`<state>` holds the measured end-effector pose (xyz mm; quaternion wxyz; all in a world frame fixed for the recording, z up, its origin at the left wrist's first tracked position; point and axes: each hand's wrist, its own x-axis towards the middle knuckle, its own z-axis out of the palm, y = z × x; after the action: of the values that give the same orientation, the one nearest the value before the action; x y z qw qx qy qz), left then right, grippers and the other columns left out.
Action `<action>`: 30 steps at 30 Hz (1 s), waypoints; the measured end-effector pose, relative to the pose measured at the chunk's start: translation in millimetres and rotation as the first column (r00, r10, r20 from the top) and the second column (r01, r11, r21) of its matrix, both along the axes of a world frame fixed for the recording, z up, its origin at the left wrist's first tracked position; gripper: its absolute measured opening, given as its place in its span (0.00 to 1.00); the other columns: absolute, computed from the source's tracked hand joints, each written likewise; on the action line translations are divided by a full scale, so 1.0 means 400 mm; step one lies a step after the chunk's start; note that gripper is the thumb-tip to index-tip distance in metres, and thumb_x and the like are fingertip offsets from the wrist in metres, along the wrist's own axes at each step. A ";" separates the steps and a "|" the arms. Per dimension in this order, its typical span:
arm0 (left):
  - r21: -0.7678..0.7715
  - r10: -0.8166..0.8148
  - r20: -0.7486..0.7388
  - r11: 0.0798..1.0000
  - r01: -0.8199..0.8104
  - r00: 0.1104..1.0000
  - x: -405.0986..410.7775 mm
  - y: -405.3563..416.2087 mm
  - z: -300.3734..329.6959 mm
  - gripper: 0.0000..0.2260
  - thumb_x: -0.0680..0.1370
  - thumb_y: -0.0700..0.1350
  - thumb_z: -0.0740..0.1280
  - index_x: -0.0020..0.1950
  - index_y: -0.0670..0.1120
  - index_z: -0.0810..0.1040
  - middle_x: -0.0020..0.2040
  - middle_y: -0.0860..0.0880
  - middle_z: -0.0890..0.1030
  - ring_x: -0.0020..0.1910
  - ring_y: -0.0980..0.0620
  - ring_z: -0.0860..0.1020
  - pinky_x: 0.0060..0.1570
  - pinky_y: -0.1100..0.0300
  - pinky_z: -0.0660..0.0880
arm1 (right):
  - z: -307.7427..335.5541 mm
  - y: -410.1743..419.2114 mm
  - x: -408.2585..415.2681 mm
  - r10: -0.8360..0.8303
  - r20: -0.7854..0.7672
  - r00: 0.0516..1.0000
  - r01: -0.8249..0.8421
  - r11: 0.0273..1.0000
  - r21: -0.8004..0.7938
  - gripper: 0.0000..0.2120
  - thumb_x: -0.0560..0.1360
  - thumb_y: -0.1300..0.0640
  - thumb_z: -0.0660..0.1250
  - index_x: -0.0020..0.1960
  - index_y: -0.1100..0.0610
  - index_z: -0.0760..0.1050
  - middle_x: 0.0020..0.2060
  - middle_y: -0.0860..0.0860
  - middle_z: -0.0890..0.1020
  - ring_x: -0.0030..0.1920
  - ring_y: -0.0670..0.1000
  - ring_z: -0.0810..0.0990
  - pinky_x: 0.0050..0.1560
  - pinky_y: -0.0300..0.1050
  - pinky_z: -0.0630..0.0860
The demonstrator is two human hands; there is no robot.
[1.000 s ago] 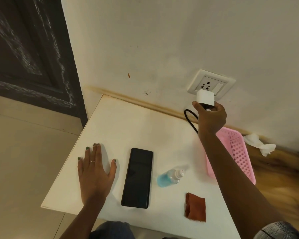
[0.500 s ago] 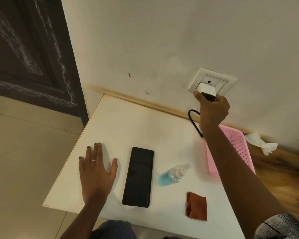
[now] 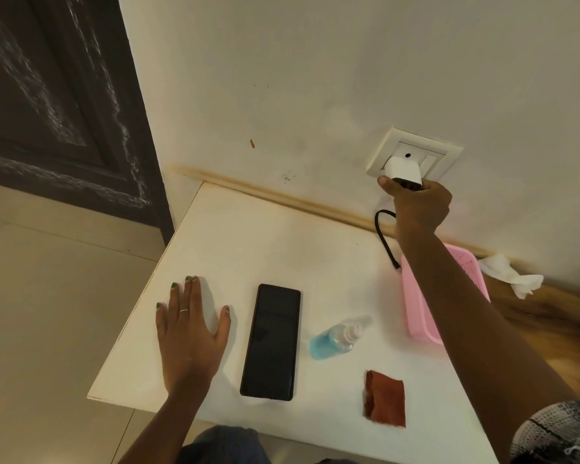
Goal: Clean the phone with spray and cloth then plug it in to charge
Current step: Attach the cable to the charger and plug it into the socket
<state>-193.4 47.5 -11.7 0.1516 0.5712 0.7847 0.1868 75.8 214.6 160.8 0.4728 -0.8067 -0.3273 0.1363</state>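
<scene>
Left hand (image 3: 190, 333) lies flat on the counter (image 3: 255, 236), fingers spread. Phone (image 3: 271, 341) beside it, then bottle (image 3: 334, 339) holding blue liquid, cloth (image 3: 385, 398), pink basket (image 3: 416, 316). Right hand (image 3: 419, 205) fingers grip charger (image 3: 403, 169) at socket (image 3: 412, 155).

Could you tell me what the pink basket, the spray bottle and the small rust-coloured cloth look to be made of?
The pink basket looks like moulded plastic: glossy rim, perforated mesh floor. The spray bottle seems clear plastic, since blue liquid shows through it, with a white nozzle; glass cannot be ruled out. The cloth looks like soft matte fabric, perhaps microfibre, with a slightly ragged edge.
</scene>
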 end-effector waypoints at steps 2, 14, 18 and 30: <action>0.002 -0.001 0.002 1.000 0.001 1.000 0.000 -0.001 -0.002 0.35 0.75 0.63 0.55 0.76 0.45 0.61 0.76 0.42 0.63 0.75 0.38 0.60 0.74 0.43 0.53 | 0.004 0.000 0.005 0.014 0.012 1.000 -0.014 1.000 -0.013 0.31 0.57 0.43 0.79 0.50 0.62 0.77 0.47 0.54 0.83 0.45 0.53 0.80 0.38 0.43 0.74; -0.004 -0.002 0.012 1.000 0.002 1.000 0.000 -0.001 -0.001 0.35 0.74 0.62 0.57 0.76 0.45 0.60 0.76 0.42 0.61 0.75 0.39 0.59 0.75 0.43 0.52 | -0.004 -0.051 0.012 0.092 0.156 0.983 -0.074 0.990 -0.116 0.39 0.61 0.42 0.76 0.65 0.56 0.65 0.48 0.52 0.80 0.54 0.55 0.78 0.57 0.54 0.73; 0.025 0.002 0.011 1.000 -0.002 1.000 0.001 -0.001 -0.007 0.33 0.76 0.63 0.55 0.76 0.44 0.60 0.76 0.42 0.62 0.75 0.39 0.59 0.74 0.44 0.51 | -0.043 -0.125 0.053 0.170 0.325 0.930 -0.097 0.969 -0.228 0.21 0.69 0.49 0.71 0.59 0.55 0.72 0.44 0.52 0.82 0.47 0.55 0.80 0.59 0.56 0.71; -0.037 -0.056 0.058 0.998 0.058 0.997 -0.006 -0.004 0.020 0.34 0.76 0.60 0.57 0.77 0.44 0.57 0.78 0.43 0.58 0.77 0.41 0.55 0.75 0.44 0.48 | 0.090 -0.310 0.135 0.494 0.628 0.601 -0.284 0.866 -0.411 0.09 0.76 0.51 0.64 0.44 0.57 0.78 0.33 0.51 0.80 0.32 0.52 0.75 0.32 0.41 0.69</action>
<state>-195.9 45.8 -3.6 0.1903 0.5848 0.7669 0.1835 129.9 90.4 196.9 0.1517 -0.7585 -0.6323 -0.0446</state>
